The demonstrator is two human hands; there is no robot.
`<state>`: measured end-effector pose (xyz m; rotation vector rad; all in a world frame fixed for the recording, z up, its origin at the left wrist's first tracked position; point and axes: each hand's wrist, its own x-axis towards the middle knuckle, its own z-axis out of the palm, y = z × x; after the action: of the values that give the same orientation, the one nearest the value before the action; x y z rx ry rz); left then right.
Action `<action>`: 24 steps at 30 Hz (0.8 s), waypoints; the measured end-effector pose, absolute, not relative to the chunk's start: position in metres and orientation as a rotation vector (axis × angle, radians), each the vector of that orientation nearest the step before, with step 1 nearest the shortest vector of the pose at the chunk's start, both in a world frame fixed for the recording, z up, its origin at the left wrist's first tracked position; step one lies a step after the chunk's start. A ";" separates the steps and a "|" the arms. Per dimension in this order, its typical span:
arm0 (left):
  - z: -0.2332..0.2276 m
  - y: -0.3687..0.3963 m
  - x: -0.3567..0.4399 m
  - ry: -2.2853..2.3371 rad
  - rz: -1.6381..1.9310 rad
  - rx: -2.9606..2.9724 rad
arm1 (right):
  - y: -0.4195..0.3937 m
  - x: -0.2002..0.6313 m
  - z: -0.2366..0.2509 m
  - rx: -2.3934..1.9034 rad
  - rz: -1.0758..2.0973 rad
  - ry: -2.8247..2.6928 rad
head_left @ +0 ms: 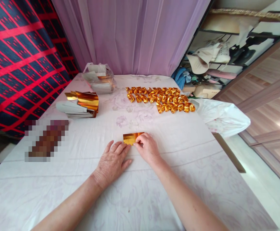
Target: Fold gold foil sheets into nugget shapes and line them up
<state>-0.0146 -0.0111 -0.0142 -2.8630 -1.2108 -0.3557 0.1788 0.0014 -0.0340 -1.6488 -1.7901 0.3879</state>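
Left hand (112, 162) flat beside gold foil sheet (129, 138); right hand (146, 147) pinches its edge, probably folding; folded gold pieces (161, 98) lie beyond.

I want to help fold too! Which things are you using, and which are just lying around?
In use:
small gold foil sheet under left hand and right hand
stack of gold foil sheets
folded gold foil pieces in rows

Lying about:
clear plastic bag of paper
white plastic bag

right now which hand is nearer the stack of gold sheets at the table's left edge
Left. The left hand lies flat on the cloth, on the side of the stack of gold sheets. The right hand is further off, pinching the small gold paper.
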 end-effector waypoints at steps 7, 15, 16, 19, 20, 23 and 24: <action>-0.014 -0.010 -0.014 -1.210 -0.330 -2.856 | 0.001 0.192 -0.024 -1.779 0.446 -1.789; -0.014 -0.009 -0.015 -1.210 -0.323 -2.869 | 0.000 0.215 -0.020 -1.962 0.413 -1.746; -0.013 -0.009 -0.015 -1.208 -0.322 -2.870 | 0.002 0.219 -0.022 -1.958 0.412 -1.733; -0.012 -0.009 -0.015 -1.201 -0.330 -2.875 | 0.003 0.230 -0.027 -1.919 0.394 -1.708; -0.012 -0.009 -0.014 -1.200 -0.332 -2.877 | 0.002 0.234 -0.029 -1.897 0.386 -1.702; -0.011 -0.009 -0.012 -1.213 -0.323 -2.871 | -0.009 0.237 -0.032 -1.820 0.342 -1.701; -0.011 -0.009 -0.011 -1.223 -0.319 -2.863 | -0.014 0.235 -0.032 -1.791 0.322 -1.708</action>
<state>-0.0113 -0.0095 -0.0108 -2.8633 -1.2230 -0.3187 0.2348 -0.0139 -0.0325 -1.7911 -1.7080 0.3224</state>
